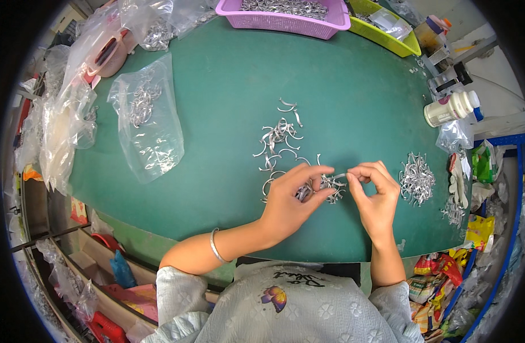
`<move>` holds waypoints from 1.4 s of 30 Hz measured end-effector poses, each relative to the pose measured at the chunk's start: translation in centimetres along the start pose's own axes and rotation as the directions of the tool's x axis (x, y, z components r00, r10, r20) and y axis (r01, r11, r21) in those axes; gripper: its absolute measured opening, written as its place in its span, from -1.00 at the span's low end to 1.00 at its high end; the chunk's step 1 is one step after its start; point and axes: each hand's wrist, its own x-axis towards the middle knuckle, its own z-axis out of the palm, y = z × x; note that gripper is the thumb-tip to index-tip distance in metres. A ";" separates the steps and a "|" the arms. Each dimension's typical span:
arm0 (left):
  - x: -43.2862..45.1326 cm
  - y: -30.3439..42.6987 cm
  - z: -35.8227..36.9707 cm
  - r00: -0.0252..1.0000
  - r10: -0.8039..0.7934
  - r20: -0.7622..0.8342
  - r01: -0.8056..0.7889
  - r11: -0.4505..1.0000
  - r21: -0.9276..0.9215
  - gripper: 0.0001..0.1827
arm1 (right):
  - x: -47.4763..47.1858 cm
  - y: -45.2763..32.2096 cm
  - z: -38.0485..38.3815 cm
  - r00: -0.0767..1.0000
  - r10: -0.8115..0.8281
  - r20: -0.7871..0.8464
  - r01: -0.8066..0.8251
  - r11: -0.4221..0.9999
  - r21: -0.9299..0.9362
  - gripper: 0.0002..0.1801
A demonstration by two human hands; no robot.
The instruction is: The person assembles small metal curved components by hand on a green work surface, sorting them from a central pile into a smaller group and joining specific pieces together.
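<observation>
Between the thumb and index finger of my right hand (379, 195) is one end of a small curved metal piece (340, 176). My left hand (286, 199) faces it with thumb and index finger spread apart and nothing visible pinched between them. Under and beside the left hand lies a heap of silvery curved metal pieces (331, 188), partly hidden by the fingers. More loose curved pieces (279, 133) are scattered just beyond, on the green tabletop (219, 98). A denser pile of similar pieces (416, 179) lies to the right of my right hand.
A transparent bag (153, 145) holding metal pieces lies at left. Purple (284, 25) and yellow-green baskets (386, 36) stand at the far edge. On the right are a white bottle (451, 109) and a glove (458, 182). Open drawers (86, 261) sit below left.
</observation>
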 end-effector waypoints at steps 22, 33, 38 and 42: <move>-0.1 0.6 -0.5 0.985 0.174 0.022 -0.169 0.975 -0.143 -0.83 | -1.8 -1.3 -1.2 0.980 0.143 0.136 -0.193 0.834 0.517 -0.83; -0.2 0.8 -0.5 0.993 0.053 0.106 -0.025 0.967 -0.255 -0.90 | -2.7 -0.9 -0.9 0.910 0.279 0.306 -0.413 0.563 0.716 -0.89; 0.4 0.5 -1.2 0.771 -0.410 0.488 0.637 0.523 -0.566 -0.84 | -2.9 -0.2 -0.4 0.895 0.259 0.364 -0.446 0.499 0.743 -0.91; 0.7 -0.4 -1.3 0.716 -0.423 0.556 0.692 0.322 -0.646 -0.74 | -2.6 -0.1 -0.5 0.890 0.290 0.351 -0.455 0.612 0.647 -0.90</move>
